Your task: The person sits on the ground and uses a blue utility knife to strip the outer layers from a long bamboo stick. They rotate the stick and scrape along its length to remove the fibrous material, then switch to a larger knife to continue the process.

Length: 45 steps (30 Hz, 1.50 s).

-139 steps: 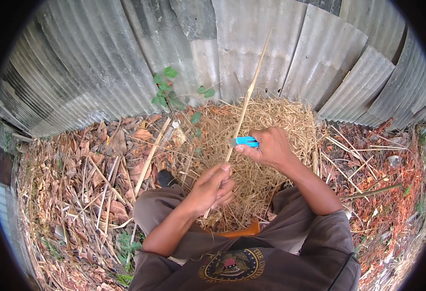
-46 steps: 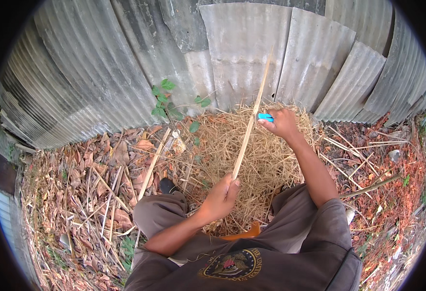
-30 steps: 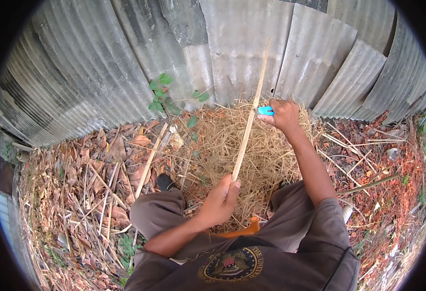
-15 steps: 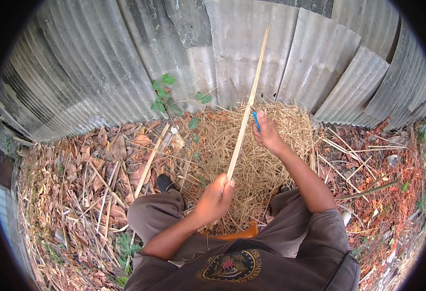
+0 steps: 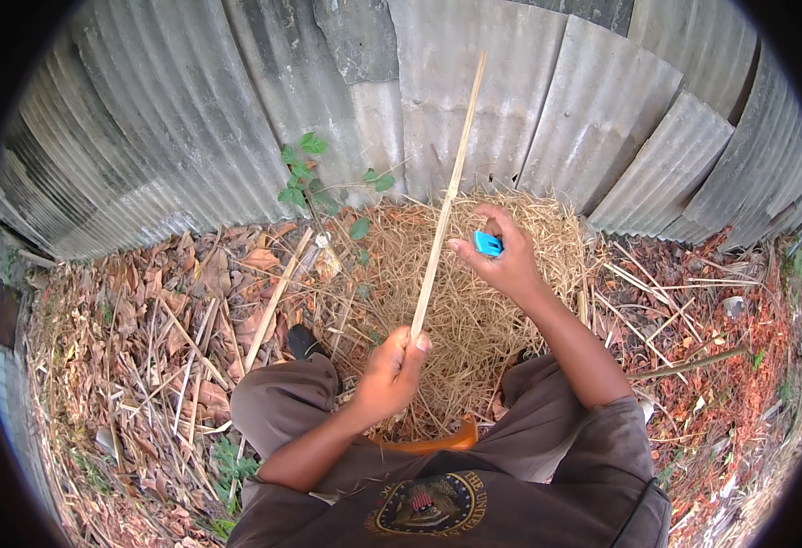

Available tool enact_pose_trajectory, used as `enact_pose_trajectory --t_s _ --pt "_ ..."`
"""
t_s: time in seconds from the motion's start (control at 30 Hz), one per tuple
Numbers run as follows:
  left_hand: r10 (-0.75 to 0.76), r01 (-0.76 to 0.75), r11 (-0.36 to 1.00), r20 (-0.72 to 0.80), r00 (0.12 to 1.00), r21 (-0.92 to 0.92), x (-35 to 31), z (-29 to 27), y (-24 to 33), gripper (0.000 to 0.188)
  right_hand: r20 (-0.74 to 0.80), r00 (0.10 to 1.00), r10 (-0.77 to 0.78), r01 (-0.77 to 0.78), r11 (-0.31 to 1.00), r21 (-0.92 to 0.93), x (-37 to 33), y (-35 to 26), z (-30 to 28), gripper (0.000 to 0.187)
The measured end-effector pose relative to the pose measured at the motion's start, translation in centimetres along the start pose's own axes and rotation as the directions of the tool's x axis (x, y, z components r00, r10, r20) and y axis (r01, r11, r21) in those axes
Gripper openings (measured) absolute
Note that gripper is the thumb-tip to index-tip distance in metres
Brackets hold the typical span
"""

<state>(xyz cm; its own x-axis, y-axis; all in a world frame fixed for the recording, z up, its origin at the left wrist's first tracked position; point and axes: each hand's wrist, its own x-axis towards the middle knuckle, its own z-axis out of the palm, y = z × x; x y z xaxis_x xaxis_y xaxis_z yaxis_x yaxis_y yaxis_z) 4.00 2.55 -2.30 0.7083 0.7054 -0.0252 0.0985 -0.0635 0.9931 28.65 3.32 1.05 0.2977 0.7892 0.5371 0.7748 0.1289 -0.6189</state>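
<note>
My left hand is closed round the lower end of a long, thin bamboo strip. The pale strip slants up and away from me, its far tip narrowing in front of the metal fence. Just right of the strip is my right hand, with a blue-handled cutter knife held in the palm. The thumb and forefinger of that hand are spread apart toward the strip without touching it. I cannot make out the knife's blade.
A heap of pale shavings lies between my legs, with an orange seat under me. Corrugated metal sheets wall off the far side. Dry leaves and loose strips cover the ground at left; a thin branch lies at right.
My right hand has come off the strip's right side and turned, its thumb and forefinger opening while the knife stays in it. The strip has swung slightly left with my left hand.
</note>
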Motion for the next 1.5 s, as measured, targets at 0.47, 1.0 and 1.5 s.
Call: enact_pose_trajectory --t_s 0.47,1.0,1.5 --pt "-0.087 0.094 0.992 0.083 0.993 -0.087 1.3 0.1 0.1 0.022 0.375 0.805 0.459 -0.537 0.297 0.789 4.8 3.3 -0.2 0.032" --pt "-0.007 -0.017 0.994 -0.213 0.977 -0.111 1.8 -1.4 0.6 0.032 0.266 0.946 0.186 -0.196 0.981 0.011 2.0 1.7 0.4 0.060" --pt "-0.121 0.080 0.950 -0.119 0.986 -0.302 0.6 -0.8 3.1 0.030 0.400 0.911 -0.097 0.199 0.954 -0.223 -0.7 -2.3 2.5 0.068"
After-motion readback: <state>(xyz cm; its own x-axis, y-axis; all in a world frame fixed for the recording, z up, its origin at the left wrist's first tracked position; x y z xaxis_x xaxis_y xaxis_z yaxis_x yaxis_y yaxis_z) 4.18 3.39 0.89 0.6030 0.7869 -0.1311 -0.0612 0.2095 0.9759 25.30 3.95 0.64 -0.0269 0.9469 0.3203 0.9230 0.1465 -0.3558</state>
